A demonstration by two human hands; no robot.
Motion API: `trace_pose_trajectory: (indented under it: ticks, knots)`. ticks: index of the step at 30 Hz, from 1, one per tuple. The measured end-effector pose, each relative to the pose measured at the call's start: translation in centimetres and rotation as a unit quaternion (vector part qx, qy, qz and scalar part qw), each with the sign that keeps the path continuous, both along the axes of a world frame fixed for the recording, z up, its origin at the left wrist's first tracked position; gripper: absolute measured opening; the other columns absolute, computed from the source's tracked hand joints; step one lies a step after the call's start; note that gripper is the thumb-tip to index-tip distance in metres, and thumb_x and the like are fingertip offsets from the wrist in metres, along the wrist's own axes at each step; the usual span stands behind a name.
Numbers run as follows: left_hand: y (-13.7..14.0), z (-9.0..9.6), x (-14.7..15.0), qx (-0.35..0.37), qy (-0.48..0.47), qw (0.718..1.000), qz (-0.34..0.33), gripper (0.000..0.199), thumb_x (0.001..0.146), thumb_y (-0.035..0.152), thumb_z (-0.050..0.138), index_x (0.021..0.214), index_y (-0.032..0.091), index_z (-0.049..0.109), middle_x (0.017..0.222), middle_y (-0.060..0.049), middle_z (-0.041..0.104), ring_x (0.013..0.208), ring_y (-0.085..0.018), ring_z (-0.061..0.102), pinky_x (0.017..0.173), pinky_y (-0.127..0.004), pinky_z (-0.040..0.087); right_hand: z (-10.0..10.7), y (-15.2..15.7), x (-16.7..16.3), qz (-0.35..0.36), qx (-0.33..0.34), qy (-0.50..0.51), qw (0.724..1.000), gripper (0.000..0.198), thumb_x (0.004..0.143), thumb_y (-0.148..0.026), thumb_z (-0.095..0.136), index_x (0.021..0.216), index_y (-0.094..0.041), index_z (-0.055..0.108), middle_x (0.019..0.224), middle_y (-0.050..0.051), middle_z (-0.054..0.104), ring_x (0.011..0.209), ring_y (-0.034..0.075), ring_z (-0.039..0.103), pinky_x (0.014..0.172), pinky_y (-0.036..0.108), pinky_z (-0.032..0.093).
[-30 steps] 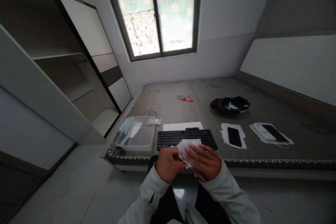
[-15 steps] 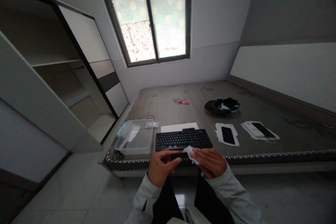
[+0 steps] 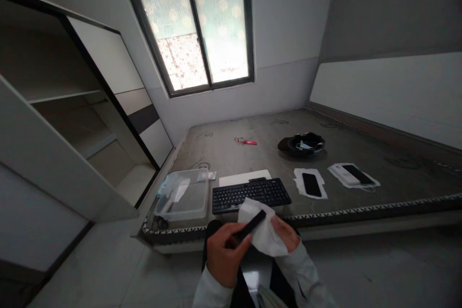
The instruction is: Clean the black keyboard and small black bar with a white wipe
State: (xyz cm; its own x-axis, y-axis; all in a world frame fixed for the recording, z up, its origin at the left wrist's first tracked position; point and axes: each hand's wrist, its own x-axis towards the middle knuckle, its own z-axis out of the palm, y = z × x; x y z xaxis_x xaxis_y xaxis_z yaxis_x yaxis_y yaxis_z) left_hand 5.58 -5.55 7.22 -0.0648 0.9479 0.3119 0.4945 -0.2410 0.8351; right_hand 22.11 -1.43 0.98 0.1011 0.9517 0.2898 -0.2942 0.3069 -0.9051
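My left hand [image 3: 224, 256] pinches a small black bar-shaped object [image 3: 254, 223] between thumb and fingers, its free end tilted up to the right. What kind of object it is I cannot make out. Behind the bar, a white tissue [image 3: 267, 241] is spread out, with my right hand [image 3: 286, 234] gripping its right side. Most of the right fingers are hidden by the tissue. Just beyond both hands lies a black keyboard [image 3: 249, 194] on the mattress, its lower edge partly covered by the tissue.
On the mattress [image 3: 231, 156] a clear plastic box [image 3: 187, 204] stands left of the keyboard. To the right lie a phone on white tissue [image 3: 312, 185] and another phone [image 3: 355, 173] beside a white item. Farther back are a dark cap [image 3: 305, 145] and a red item [image 3: 249, 142].
The tissue, bunched around the bar's right end before, is now opened out behind it. The bar has turned from level to slanting upward. Both hands are slightly lower.
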Motion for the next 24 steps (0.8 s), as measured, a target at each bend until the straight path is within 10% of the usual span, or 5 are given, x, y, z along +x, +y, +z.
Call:
trace_pose_trajectory:
  ticks: [4, 13, 17, 20, 24]
  knots:
    - [-0.2, -0.5, -0.1, 0.009, 0.038, 0.999, 0.009, 0.020, 0.077, 0.034, 0.066, 0.093, 0.023, 0.072, 0.102, -0.005, 0.071, 0.053, -0.005, 0.057, 0.050, -0.019, 0.049, 2.3, -1.3, -0.9, 0.037, -0.102, 0.068, 0.992, 0.045, 0.077, -0.056, 0.076, 0.100, -0.018, 0.074, 0.087, 0.010, 0.072, 0.075, 0.022, 0.068, 0.063, 0.023, 0.058]
    - [-0.9, -0.4, 0.0, -0.102, 0.085, 0.991, 0.009, 0.022, 0.074, 0.031, 0.064, 0.094, 0.021, 0.067, 0.086, -0.001, 0.072, 0.050, -0.008, 0.054, 0.049, -0.021, 0.044, 2.1, -2.7, -3.2, 0.017, -0.057, -0.042, 0.997, 0.031, 0.078, -0.050, 0.075, 0.088, -0.020, 0.076, 0.082, 0.007, 0.072, 0.075, 0.022, 0.069, 0.068, 0.023, 0.058]
    - [-1.2, -1.2, 0.5, -0.079, 0.103, 0.991, 0.022, 0.026, 0.073, 0.020, 0.060, 0.098, 0.022, 0.067, 0.083, -0.004, 0.072, 0.062, -0.014, 0.062, 0.060, -0.025, 0.050, 0.9, -2.1, -2.7, -0.009, 0.107, -0.168, 0.980, 0.017, 0.091, -0.037, 0.063, 0.100, -0.028, 0.074, 0.093, 0.003, 0.071, 0.085, 0.020, 0.067, 0.076, 0.023, 0.057]
    - [-1.1, -2.7, 0.7, -0.007, 0.091, 0.996, 0.008, 0.026, 0.075, 0.019, 0.053, 0.097, 0.022, 0.067, 0.086, -0.008, 0.072, 0.082, -0.022, 0.067, 0.076, -0.031, 0.053, 0.6, -1.4, -2.5, -0.023, 0.295, -0.263, 0.919, 0.031, 0.094, -0.022, 0.054, 0.122, -0.030, 0.063, 0.113, 0.003, 0.066, 0.100, 0.021, 0.063, 0.086, 0.028, 0.057]
    - [-0.6, -4.5, 0.3, -0.009, 0.079, 0.997, -0.015, 0.021, 0.077, 0.025, 0.051, 0.092, 0.021, 0.065, 0.087, -0.010, 0.072, 0.082, -0.023, 0.069, 0.075, -0.032, 0.054, 0.5, -0.8, -2.9, -0.054, 0.347, -0.314, 0.882, 0.046, 0.094, -0.011, 0.045, 0.137, -0.026, 0.050, 0.117, 0.006, 0.064, 0.086, 0.021, 0.064, 0.068, 0.030, 0.061]
